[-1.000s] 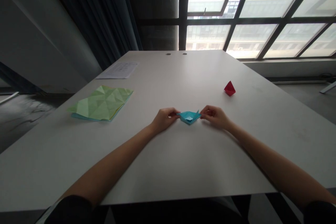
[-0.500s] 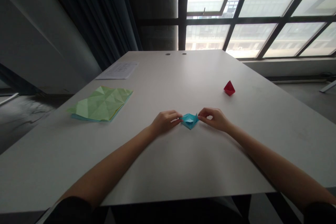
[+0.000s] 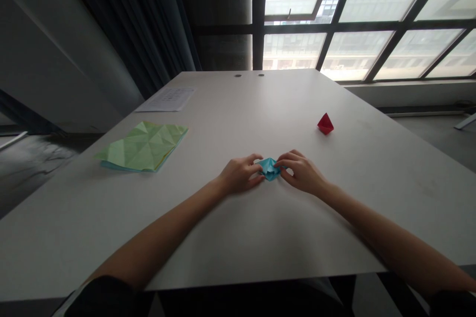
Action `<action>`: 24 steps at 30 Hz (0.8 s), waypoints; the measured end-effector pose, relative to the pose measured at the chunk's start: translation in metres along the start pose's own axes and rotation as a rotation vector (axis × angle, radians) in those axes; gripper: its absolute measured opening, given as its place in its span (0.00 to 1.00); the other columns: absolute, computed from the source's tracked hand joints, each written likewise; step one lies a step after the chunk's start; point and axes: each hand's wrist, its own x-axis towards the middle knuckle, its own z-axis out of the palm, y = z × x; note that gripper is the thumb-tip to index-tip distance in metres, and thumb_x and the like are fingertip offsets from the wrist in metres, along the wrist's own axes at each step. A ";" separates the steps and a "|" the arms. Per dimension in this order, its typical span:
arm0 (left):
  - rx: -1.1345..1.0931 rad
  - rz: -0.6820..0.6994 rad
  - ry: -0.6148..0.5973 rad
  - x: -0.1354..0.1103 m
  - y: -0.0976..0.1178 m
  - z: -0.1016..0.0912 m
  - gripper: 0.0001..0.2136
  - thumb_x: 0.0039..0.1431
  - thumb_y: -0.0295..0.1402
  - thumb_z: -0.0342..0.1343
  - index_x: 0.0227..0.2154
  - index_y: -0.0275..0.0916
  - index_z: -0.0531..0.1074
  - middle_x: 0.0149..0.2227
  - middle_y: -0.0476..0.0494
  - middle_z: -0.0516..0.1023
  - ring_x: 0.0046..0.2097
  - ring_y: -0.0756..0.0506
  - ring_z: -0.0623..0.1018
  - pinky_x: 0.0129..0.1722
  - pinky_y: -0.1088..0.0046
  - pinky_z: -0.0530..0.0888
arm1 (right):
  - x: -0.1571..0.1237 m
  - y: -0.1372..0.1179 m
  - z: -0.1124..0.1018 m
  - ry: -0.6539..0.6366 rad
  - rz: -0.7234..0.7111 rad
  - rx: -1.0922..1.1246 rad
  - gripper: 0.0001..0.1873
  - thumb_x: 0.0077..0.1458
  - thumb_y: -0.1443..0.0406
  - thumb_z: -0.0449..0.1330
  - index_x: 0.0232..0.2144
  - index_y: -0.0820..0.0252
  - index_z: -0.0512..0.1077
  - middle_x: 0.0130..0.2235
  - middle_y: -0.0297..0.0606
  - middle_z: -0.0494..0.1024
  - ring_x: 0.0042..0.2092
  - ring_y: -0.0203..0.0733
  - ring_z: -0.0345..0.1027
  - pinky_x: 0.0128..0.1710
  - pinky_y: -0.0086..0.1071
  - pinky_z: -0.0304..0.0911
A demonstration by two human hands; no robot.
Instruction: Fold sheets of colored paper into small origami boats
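Observation:
A small piece of folded blue origami paper [image 3: 269, 167] lies on the white table in front of me, between my two hands. My left hand [image 3: 243, 173] grips its left side, fingers curled around the edge and thumb near the front. On the other side, my right hand [image 3: 299, 171] pinches the right edge, with fingertips resting over the folded flaps. The fingers hide both side corners of the paper. Beyond my right hand stands a red folded paper piece [image 3: 326, 124], pointed at the top, which neither hand touches.
A stack of creased paper sheets [image 3: 147, 146], pale green on top, lies at the left of the table [image 3: 238, 237]. Behind it is a printed white sheet [image 3: 167, 99]. Two round dark discs [image 3: 238, 76] sit at the far edge. Windows and a dark curtain stand beyond.
Both hands have closed in on the blue paper. My right fingers now reach over its right flap, which stood up before, and my left fingers have spread along the left side.

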 end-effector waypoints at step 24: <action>-0.100 -0.298 -0.061 0.009 0.026 -0.007 0.11 0.57 0.38 0.46 0.32 0.42 0.72 0.36 0.47 0.73 0.40 0.47 0.71 0.35 0.73 0.68 | 0.004 -0.009 0.007 0.001 0.012 0.130 0.13 0.46 0.70 0.57 0.38 0.57 0.69 0.32 0.36 0.73 0.36 0.40 0.65 0.40 0.35 0.60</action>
